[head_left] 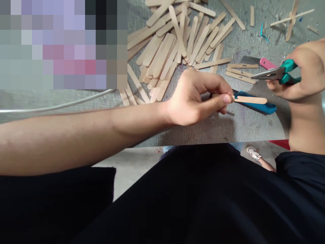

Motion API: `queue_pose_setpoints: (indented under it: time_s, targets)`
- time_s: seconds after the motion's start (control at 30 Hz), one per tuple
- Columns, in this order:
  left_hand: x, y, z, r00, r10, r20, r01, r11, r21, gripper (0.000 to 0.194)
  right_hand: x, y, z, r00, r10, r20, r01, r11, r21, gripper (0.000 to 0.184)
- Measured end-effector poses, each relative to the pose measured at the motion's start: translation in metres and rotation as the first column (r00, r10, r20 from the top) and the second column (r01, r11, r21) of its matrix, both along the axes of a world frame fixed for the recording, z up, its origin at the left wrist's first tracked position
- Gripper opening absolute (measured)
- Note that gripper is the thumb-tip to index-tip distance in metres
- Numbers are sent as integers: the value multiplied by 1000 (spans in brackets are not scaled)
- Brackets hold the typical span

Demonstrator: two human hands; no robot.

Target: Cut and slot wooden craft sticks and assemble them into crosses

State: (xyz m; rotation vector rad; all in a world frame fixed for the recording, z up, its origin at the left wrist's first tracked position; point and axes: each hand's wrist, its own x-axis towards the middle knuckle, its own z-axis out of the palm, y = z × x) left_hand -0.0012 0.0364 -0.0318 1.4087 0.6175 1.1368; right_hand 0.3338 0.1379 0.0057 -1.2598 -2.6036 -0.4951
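Observation:
My left hand [203, 96] pinches a wooden craft stick [251, 100] between thumb and fingers; a notch or split shows in the stick just beyond the fingertips. To the right, my right hand [304, 73] is closed round the green handles of a pair of pliers [274, 73], whose pointed jaws face left. Beneath the held stick lies a blue-handled cutter [261, 105] on the table. A pink-handled blade tool [265, 63] lies behind the pliers. Several craft sticks with dark marks [241, 75] sit just left of the plier tips.
A large pile of craft sticks [165, 54] spreads over the grey table [142, 128] behind my left hand. Crossed sticks [291, 20] and a thin blue strip [262, 32] lie at the far right. A white cable [56, 107] runs along the left. Someone's shoe [253, 152] shows below the table edge.

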Motion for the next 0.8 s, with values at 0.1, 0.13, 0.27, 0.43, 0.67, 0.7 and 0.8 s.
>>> queue_pose_setpoints:
  time_s: [0.1,0.13,0.27,0.43,0.67,0.7,0.8]
  targets:
    - [1,0,-1,998,65,-24,-64,997,32,17,-2,-1,-3,1000,-27,2,27,1000,3,105]
    - [2,0,-1,997,79,-25,-78,996,38,15,-5,-2,-3,999,-35,-1,35,999,-7,102]
    - [4,-1,0,992,124,-6,-123,991,58,11,-15,-5,0,999,-26,-34,21,992,-124,88]
    - [4,-2,3,991,128,-33,-132,980,-151,9,-22,-5,8,999,-3,42,12,978,-210,68]
    - [5,2,-3,997,54,54,-37,960,-278,12,-9,11,15,984,-167,-54,161,981,-106,56]
    - [5,3,-5,996,45,75,-22,958,-286,13,-7,15,15,967,-245,-70,237,965,-109,56]
    - [6,3,-12,994,37,98,-2,944,-331,16,-1,27,11,880,-463,-109,445,882,-155,54]
